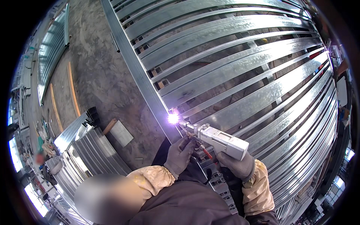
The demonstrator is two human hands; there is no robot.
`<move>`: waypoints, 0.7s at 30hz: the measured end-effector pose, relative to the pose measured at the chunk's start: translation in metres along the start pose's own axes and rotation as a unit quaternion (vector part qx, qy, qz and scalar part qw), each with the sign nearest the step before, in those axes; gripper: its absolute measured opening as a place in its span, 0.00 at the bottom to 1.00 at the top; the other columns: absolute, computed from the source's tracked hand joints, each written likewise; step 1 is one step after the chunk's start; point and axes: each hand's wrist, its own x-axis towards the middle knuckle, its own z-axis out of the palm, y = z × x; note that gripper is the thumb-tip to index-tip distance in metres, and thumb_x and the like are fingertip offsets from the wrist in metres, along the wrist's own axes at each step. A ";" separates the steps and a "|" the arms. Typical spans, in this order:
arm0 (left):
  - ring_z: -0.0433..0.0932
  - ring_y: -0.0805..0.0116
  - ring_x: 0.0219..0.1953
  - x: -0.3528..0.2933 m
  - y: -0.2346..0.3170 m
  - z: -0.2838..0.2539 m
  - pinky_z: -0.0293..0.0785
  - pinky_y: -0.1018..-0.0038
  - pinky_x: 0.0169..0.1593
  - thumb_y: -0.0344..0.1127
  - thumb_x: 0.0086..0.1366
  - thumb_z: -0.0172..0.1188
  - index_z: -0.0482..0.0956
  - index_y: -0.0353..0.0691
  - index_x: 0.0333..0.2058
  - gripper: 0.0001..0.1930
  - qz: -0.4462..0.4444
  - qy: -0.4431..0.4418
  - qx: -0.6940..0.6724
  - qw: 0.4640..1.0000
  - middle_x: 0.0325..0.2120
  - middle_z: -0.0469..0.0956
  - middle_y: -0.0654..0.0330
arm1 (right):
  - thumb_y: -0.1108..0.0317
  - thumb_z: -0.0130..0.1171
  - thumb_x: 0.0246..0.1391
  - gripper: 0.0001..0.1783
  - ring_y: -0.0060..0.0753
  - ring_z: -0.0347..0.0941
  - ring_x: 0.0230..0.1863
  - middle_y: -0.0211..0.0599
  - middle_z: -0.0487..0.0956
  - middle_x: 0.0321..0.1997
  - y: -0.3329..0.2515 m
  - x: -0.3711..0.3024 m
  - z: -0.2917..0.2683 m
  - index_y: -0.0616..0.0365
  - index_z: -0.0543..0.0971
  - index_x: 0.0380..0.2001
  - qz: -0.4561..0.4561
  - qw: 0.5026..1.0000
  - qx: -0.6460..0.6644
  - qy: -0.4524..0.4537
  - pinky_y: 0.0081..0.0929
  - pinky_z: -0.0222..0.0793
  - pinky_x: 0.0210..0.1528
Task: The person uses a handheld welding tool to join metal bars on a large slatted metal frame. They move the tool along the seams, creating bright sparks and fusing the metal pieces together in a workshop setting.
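While your right hand [235, 165] grips the welding gun [219, 139] and left hand [179, 153] pinches its wire, arc [173, 119] burns on the metal frame [150, 93]; next, creep steadily along the joint.

Handheld welding gun [221, 139], pale grey and boxy, tilted with its nozzle pointing up-left. A bright violet arc [173, 119] glows at its tip against the galvanised steel frame rail [138, 71].
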 end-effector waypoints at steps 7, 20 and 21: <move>0.84 0.71 0.31 0.001 -0.001 0.000 0.77 0.80 0.24 0.40 0.76 0.52 0.74 0.35 0.54 0.16 0.002 -0.004 -0.004 1.000 0.36 0.82 0.61 | 0.67 0.63 0.59 0.22 0.19 0.77 0.27 0.34 0.83 0.33 0.002 0.000 0.000 0.66 0.76 0.55 -0.005 1.000 0.016 -0.003 0.22 0.75 0.29; 0.83 0.73 0.28 0.001 -0.007 -0.004 0.76 0.80 0.24 0.40 0.75 0.53 0.77 0.34 0.48 0.14 -0.007 0.002 0.013 1.000 0.32 0.81 0.62 | 0.69 0.55 0.62 0.25 0.22 0.76 0.27 0.36 0.82 0.34 -0.004 -0.003 -0.002 0.66 0.69 0.61 0.025 0.999 -0.009 -0.030 0.21 0.73 0.31; 0.82 0.73 0.28 0.001 -0.007 -0.004 0.76 0.80 0.24 0.40 0.75 0.53 0.77 0.35 0.48 0.14 -0.007 0.004 0.015 1.000 0.32 0.81 0.62 | 0.69 0.55 0.62 0.24 0.22 0.76 0.27 0.36 0.82 0.34 -0.005 -0.003 -0.002 0.66 0.69 0.60 0.024 0.999 -0.013 -0.031 0.22 0.73 0.31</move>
